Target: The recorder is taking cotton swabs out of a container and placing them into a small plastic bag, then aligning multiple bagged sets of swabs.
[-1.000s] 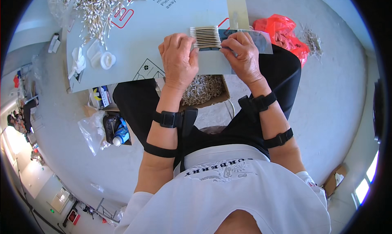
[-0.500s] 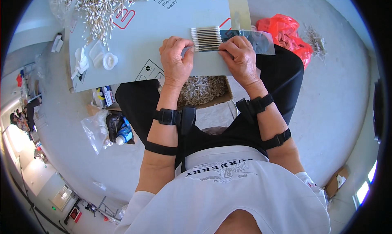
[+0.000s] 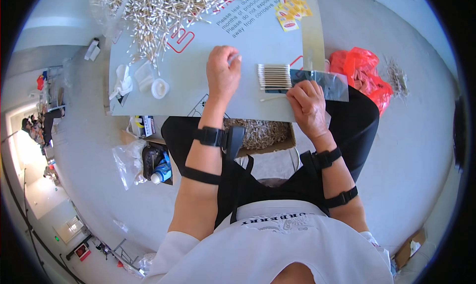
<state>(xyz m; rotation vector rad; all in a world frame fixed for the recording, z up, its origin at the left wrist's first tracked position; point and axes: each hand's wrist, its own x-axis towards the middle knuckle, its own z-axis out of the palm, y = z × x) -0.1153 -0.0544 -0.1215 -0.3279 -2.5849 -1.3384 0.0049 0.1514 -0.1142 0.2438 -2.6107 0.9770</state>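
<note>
A neat row of cotton swabs (image 3: 274,77) lies side by side on the board, partly over a dark and clear plastic sleeve (image 3: 329,85). Just below the row a single cotton swab (image 3: 272,99) lies at a slant. Its right end meets the thumb and forefinger of my right hand (image 3: 308,106), which are closed in a pinch. My left hand (image 3: 223,73) is raised left of the row, its fingers curled and a small gap left between thumb and forefinger. Nothing shows in that gap. A big loose heap of cotton swabs (image 3: 158,16) spreads at the far left.
The grey printed board (image 3: 188,98) serves as worktop over my knees. On it are a small white round tub (image 3: 159,88) and yellow packets (image 3: 292,8). A red plastic bag (image 3: 364,70) stands at the right. Below the board sits a cardboard box (image 3: 263,135) full of swabs.
My left hand has let go of the row's left side and moved away left. My right hand has shifted to the row's lower right corner. One swab now lies apart below the row.
</note>
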